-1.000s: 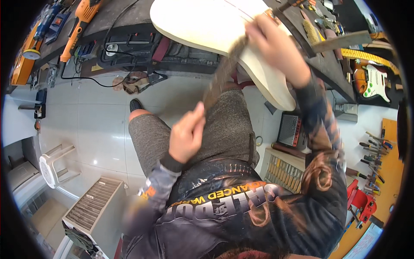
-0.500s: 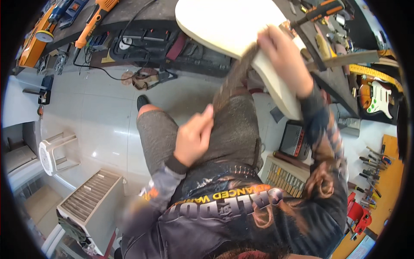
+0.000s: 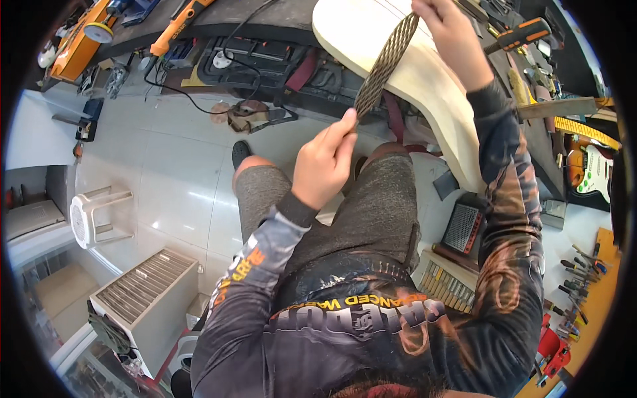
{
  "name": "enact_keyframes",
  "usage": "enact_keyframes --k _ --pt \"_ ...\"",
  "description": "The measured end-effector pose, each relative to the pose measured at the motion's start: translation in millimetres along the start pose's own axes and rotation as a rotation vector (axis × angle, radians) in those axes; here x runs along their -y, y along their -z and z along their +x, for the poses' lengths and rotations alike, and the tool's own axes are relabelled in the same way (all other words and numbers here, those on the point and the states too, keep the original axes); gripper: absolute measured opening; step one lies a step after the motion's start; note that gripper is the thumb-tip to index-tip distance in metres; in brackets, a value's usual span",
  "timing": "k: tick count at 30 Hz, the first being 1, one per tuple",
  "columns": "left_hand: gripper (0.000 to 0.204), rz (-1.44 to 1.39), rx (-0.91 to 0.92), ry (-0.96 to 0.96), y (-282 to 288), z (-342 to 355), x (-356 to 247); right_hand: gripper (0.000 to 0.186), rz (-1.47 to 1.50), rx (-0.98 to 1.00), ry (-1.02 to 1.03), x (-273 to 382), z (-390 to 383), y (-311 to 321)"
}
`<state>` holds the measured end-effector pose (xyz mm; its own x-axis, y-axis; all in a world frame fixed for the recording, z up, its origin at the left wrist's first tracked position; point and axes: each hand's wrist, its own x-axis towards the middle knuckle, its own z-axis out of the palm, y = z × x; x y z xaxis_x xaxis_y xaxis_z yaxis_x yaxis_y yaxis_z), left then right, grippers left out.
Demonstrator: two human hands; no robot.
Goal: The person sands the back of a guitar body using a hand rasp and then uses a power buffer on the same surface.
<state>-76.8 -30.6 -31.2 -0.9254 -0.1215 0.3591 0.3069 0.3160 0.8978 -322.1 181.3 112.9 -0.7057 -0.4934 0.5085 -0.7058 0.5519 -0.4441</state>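
Observation:
A long rasp (image 3: 388,63) with a dark, open lattice blade slants across the edge of a pale wooden guitar body (image 3: 358,33). My left hand (image 3: 325,159) pinches its near end, over my lap. At the far end, my right hand (image 3: 451,36) grips it above the wood. The body's curved side reaches down past my right forearm. Whether the blade touches the wood at this instant is hard to tell. A clamp with an orange and black handle (image 3: 524,34) stands just right of my right hand.
The dark workbench (image 3: 279,23) bears an orange power tool (image 3: 179,28) with a trailing cord. Below lies an open black tool case (image 3: 232,66). A white stool (image 3: 83,222) and slatted cabinet (image 3: 142,285) stand left; a finished guitar (image 3: 590,169) and small amplifier (image 3: 462,225) are right.
Both hands and the rasp have moved forward, away from me, along the body's edge. The rasp, blurred before, now shows sharply. My view has shifted a little.

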Motion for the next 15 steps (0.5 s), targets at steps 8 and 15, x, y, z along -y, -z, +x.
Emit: enact_keyframes --k 8,15 --pt "0.045 0.107 0.108 0.005 17 -66 11 0.028 -0.097 0.111 -0.040 51 -79 2" --pt "0.044 0.037 -0.117 -0.088 22 -34 18 0.026 0.029 0.079 -0.104 33 -15 -30"
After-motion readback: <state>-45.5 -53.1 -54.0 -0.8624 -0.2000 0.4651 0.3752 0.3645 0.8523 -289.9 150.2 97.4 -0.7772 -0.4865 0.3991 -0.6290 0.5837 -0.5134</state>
